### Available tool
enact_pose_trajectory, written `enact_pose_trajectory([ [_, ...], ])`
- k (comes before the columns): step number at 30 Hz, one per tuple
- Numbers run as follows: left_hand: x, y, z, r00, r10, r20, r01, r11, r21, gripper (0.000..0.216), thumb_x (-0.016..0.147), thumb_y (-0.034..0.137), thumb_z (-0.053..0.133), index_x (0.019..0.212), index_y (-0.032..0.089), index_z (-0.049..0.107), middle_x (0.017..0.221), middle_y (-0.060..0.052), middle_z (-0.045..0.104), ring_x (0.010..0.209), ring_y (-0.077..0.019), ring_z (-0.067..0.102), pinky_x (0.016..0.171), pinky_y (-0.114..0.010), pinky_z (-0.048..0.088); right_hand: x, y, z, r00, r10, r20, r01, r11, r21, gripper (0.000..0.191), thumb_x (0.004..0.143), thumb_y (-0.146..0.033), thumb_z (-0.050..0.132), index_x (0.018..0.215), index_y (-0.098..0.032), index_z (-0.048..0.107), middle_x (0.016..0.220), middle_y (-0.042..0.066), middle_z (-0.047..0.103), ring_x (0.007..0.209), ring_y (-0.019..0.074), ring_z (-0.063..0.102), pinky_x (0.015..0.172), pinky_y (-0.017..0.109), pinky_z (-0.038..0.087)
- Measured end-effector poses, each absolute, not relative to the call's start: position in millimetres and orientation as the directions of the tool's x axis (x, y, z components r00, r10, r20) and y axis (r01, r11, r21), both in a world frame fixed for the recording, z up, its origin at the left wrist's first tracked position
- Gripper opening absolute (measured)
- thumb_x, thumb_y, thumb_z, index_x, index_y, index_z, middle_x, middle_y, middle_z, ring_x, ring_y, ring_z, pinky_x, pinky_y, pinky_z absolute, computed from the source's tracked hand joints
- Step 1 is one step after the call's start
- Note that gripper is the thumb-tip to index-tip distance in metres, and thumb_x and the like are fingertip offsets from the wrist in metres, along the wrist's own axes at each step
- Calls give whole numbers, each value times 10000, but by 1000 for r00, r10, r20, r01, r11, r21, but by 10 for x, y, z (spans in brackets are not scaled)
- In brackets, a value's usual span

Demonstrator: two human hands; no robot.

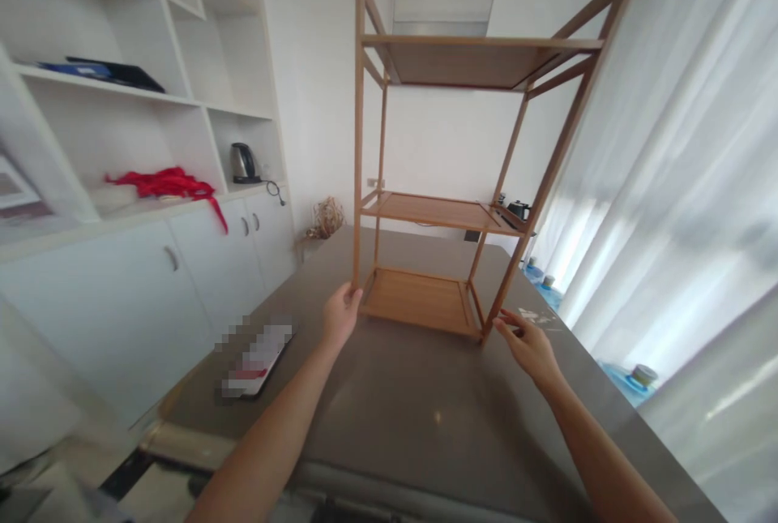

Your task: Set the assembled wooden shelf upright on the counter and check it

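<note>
Rack stood upright on the table.
My left hand (341, 314) gripped the rack (425, 215) by its front-left leg; my right hand (530, 345), open, touched the right foot.

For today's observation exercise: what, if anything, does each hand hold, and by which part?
The left hand grips the wooden rack by the foot of its front left post. The right hand is open beside the front right post; contact cannot be told.
</note>
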State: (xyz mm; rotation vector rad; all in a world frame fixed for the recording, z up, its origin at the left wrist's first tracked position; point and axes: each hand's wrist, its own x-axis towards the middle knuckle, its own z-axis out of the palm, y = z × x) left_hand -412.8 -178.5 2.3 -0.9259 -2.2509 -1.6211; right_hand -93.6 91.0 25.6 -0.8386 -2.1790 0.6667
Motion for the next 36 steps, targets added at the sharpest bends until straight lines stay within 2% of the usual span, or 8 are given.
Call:
enact_pose_trajectory([
  [3,-4103,-1763,11,-789,332,517,595,204,777,378,936,473,503,1110,186,679,1099,-143,732,1067,-286,684,935,-415,521,-1004,961,392,-565,671,480,304,711,-634,590,881,-603,534,1247,-164,677,967,107,768,655,234,656,630,363,501],
  [6,-4116,-1752,78,-789,306,534,602,205,772,389,948,461,499,1162,183,667,1155,-139,720,1106,-275,670,966,-401,516,-1113,1030,530,-602,613,511,250,753,-609,530,901,-576,524,1218,-187,695,1056,114,757,731,243,673,684,370,513],
  [8,-4145,-1758,143,-783,300,545,611,204,765,394,951,458,499,1180,182,664,1186,-133,713,1127,-266,662,985,-385,510,-1168,1075,561,-596,612,521,245,756,-607,486,911,-549,524,1181,-192,713,1135,122,739,817,255,683,758,385,518],
  [11,-4202,-1781,220,-776,313,548,619,209,757,385,934,473,529,1129,183,690,1167,-126,726,1127,-272,664,989,-379,508,-1202,1127,529,-573,635,518,254,739,-625,466,917,-525,532,1164,-180,724,1096,123,750,903,274,688,851,412,512],
  [16,-4268,-1790,259,-777,345,526,613,229,756,430,903,500,543,1110,158,699,1142,-144,735,1113,-298,673,991,-414,505,-1235,1164,489,-584,635,505,224,724,-652,473,918,-510,535,1196,-171,710,1069,108,764,949,283,700,897,416,516],
  [25,-4263,-1786,408,-756,368,541,634,207,746,515,795,612,506,942,178,740,978,-150,775,979,-337,727,862,-437,573,-1264,1135,517,-557,618,556,88,709,-700,470,907,-503,505,1186,-200,731,1147,99,751,1065,324,690,918,419,527],
  [31,-4342,-1724,496,-753,351,557,630,138,764,585,758,662,529,1017,173,720,1063,-131,766,1079,-351,694,927,-461,565,-1263,1148,555,-485,664,570,134,700,-702,532,867,-523,538,1195,-146,722,1047,129,770,797,289,717,768,398,559],
  [36,-4330,-1728,667,-743,332,581,642,107,759,568,727,641,553,974,162,734,1041,-144,769,1075,-354,695,936,-464,572,-1240,1215,580,-440,659,610,105,712,-694,542,858,-559,543,1161,-157,743,1059,138,767,839,292,722,772,386,561],
])
